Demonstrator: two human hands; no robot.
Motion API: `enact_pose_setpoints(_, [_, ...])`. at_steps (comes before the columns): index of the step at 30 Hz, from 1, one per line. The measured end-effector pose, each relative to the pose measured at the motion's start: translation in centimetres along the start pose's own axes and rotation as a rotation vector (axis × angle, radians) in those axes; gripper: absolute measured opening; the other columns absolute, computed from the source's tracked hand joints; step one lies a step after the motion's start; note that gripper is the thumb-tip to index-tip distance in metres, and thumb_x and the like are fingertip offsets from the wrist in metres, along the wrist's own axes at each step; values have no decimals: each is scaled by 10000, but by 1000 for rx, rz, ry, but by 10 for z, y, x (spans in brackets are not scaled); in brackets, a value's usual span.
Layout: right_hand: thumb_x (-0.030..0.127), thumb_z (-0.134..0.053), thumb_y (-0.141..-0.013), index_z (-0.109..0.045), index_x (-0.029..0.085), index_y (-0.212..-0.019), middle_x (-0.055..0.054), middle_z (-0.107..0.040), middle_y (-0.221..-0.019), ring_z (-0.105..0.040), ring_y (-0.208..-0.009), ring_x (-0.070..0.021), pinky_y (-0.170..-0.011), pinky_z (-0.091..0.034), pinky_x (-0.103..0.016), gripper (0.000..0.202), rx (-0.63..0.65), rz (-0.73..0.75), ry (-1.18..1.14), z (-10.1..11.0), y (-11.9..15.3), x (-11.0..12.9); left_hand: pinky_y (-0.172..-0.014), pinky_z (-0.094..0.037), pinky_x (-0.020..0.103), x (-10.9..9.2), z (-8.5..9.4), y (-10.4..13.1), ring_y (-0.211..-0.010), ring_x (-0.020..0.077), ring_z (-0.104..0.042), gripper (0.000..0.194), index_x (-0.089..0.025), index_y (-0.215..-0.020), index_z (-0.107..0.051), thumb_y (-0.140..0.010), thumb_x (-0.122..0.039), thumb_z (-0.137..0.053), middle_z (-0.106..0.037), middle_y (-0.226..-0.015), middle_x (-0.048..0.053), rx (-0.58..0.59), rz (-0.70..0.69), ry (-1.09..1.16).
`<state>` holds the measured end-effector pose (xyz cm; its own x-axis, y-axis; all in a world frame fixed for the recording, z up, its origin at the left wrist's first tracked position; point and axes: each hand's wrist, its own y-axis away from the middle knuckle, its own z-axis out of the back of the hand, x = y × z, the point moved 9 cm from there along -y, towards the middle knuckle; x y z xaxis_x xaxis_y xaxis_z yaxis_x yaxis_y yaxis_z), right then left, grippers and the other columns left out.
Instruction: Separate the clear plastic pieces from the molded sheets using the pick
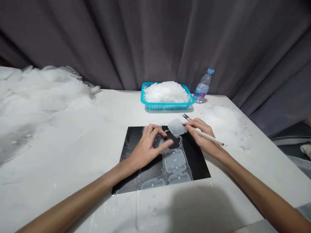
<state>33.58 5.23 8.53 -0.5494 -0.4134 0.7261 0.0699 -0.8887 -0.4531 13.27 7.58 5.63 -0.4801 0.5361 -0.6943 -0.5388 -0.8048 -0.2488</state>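
Note:
My right hand [200, 132] pinches a small translucent plastic piece [177, 127] at its edge. A thin white pen-like stick [211, 137] is also held in that hand, pointing back to the right. My left hand [149, 144] has thumb and fingers apart, just left of the piece, with nothing visible in it. Under both hands lies a black mat [198, 158]. A clear moulded plastic sheet [176, 161] with rounded panels rests on it and runs past its front edge. Dark pointed blades [185, 116] show beyond my right fingers; their handles are hidden.
A turquoise basket [167, 106] heaped with whitish pieces stands at the back. Beside it is a water bottle [203, 86]. A large pile of translucent sheets [41, 87] covers the left. More translucent pieces [225, 126] spread at right. A grey curtain [155, 42] hangs behind the white table [116, 110].

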Motion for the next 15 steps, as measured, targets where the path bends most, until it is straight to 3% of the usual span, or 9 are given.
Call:
enact_pose_setpoints(3, [311,-585,-1042,-757,246,-1153,-62,-686,-1010,-663,-952,-200,-891,-539,-358,215,200,20,-122,-23,21,27,-1009,-489,445,11,2,-5,-998,252,-638,629,-205,-865,-711,-1088,-607,-281,-696,-925,66,8,177,120])
enact_pose_setpoints(6, [353,-584,-1052,-732,264,-1271,-44,-650,-980,-644,-885,-175,-835,-548,-330,279,480,33,-235,-46,38,43,-748,-493,342,23,-8,-8,-772,216,-622,513,-191,-944,-753,-1029,-606,-465,-700,-804,39,119,270,160])
enact_pose_setpoints(7, [387,-556,-1066,-742,267,-1262,-44,-645,-976,-638,-902,-178,-858,-543,-339,295,520,43,-251,-48,39,45,-690,-461,311,26,-10,-9,-729,200,-600,449,-186,-986,-759,-994,-583,-548,-696,-793,29,139,265,153])
enact_pose_setpoints(8, [419,-502,-1087,-762,267,-1223,-50,-642,-986,-634,-937,-186,-900,-533,-357,330,516,48,-249,-46,35,43,-659,-430,291,27,-12,-9,-708,187,-581,399,-186,-1012,-763,-964,-550,-608,-692,-792,20,154,249,144])
enact_pose_setpoints(12, [458,-296,-1131,-779,217,-1043,-97,-632,-1108,-598,-1119,-234,-1073,-437,-447,547,305,40,-116,-30,0,20,-649,-391,274,28,-14,-7,-696,162,-547,323,-196,-1057,-765,-948,-473,-641,-668,-785,-4,163,203,145])
enact_pose_setpoints(15, [468,-374,-1114,-728,188,-1115,-110,-681,-1102,-594,-1090,-251,-1025,-449,-452,451,399,40,-38,-52,-18,6,-664,-397,282,23,-12,-5,-708,166,-548,348,-194,-1086,-741,-952,-499,-641,-652,-784,-7,152,173,144])
